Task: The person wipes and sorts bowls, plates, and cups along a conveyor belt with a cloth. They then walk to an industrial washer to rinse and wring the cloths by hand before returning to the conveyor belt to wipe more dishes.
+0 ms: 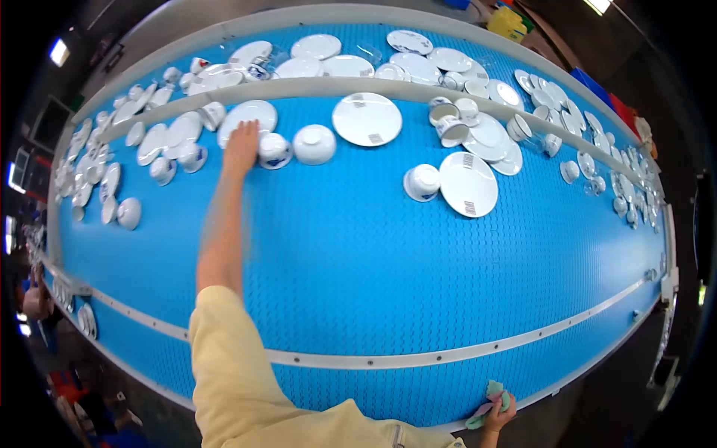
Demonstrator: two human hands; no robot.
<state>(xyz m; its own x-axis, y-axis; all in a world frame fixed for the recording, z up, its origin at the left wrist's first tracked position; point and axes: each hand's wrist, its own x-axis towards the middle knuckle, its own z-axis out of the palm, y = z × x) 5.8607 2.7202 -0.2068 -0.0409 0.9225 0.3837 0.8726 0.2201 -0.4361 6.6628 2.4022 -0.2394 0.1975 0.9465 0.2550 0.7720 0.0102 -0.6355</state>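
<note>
My left hand (243, 144) reaches far forward, fingers stretched out over the near part of a white plate (258, 112) lying on the blue belt. Right beside the fingers is an upside-down white bowl with a blue pattern (275, 151). A plain white bowl (314, 145), also bottom up, sits to its right, followed by a large white plate with a small printed label (367, 119). Low in the view, at the near edge, my right hand (508, 415) is closed around a green and pink cloth (489, 407).
Blue belt (351, 261) runs across, split by white rails (373, 361). To the right, an overturned cup (422, 182) adjoins a labelled plate (469, 184), with stacked plates (489, 138) and cups behind. More crockery lines the far lane and left side. A person (36, 299) is at far left.
</note>
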